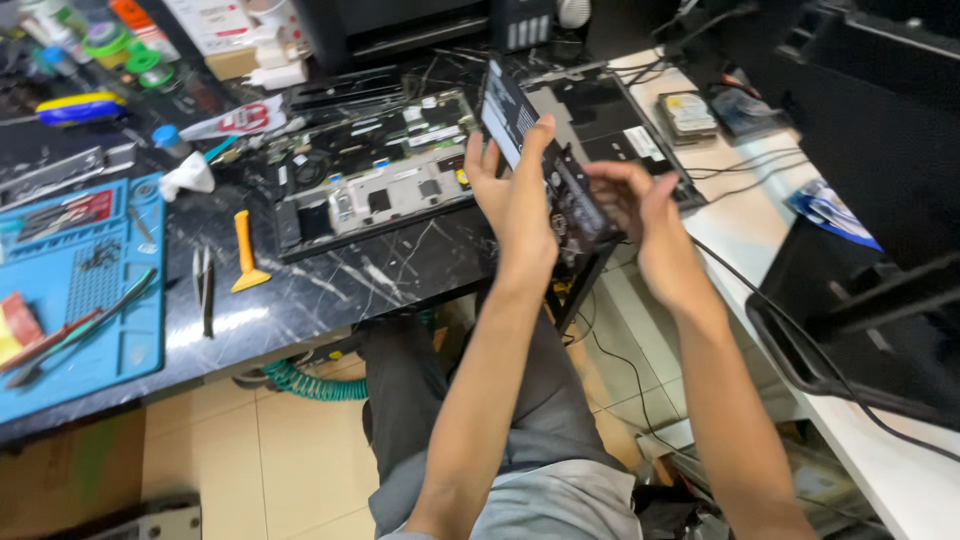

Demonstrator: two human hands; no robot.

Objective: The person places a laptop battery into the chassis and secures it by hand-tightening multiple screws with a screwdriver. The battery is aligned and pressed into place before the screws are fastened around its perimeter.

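Note:
Both my hands hold a long black laptop battery pack (520, 125) tilted in the air above the desk edge. My left hand (515, 190) grips its near side with fingers spread along it. My right hand (640, 205) pinches its lower right end. Behind it on the black marble desk (320, 290) lies an opened laptop base (375, 175) with its circuit board exposed. A black laptop cover (610, 115) lies to the right of the base.
A blue repair mat (85, 290) with tools covers the desk's left end. A yellow pry tool (245, 250) and tweezers (205, 285) lie beside it. A hard drive (685, 112) rests on the white table (740, 230) at right, near a black monitor stand (860, 330).

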